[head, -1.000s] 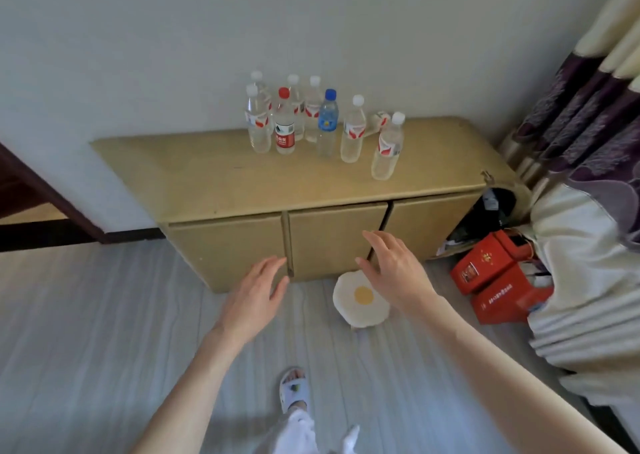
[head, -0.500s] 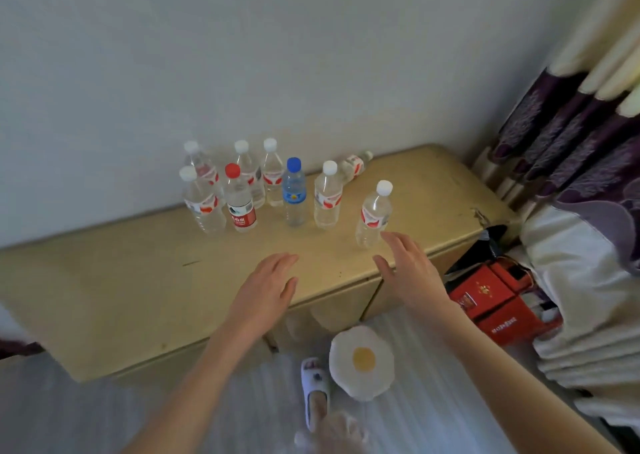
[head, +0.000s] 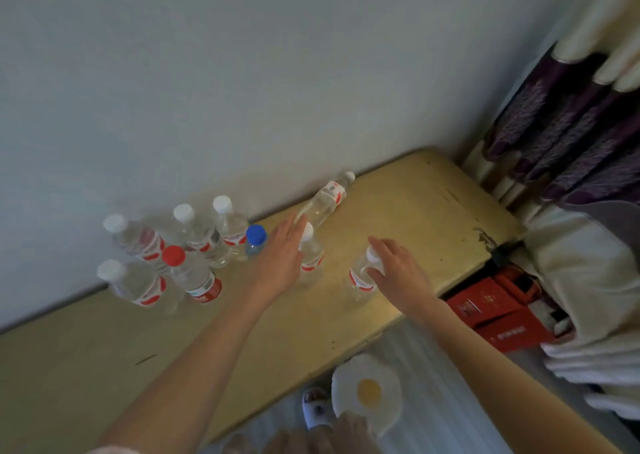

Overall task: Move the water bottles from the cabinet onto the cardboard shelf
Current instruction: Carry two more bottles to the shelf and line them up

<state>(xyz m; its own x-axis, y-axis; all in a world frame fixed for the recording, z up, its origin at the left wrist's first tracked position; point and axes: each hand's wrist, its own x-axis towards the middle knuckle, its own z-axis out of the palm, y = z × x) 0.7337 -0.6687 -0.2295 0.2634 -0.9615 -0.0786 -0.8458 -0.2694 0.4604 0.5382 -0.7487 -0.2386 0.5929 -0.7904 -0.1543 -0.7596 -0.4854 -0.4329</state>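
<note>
Clear water bottles (head: 194, 273) are stood capped on the cabinet (head: 408, 211). Left hand (head: 282, 259) is spread flat, holding nothing; right hand (head: 398, 273) is curled round one bottle (head: 360, 280).

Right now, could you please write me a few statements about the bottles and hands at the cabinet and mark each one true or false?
1. One bottle lies on its side near the wall. True.
2. Exactly one standing bottle has a blue cap. True.
3. The red-capped bottle lies flat. False: it stands upright among the others.
4. The right hand is at the bottle nearest the cabinet front. True.
5. The left hand holds a bottle in the air. False: it is reaching beside a white-capped bottle that stands on the cabinet.
6. The cabinet top is bare. False: nine bottles are on it.
</note>
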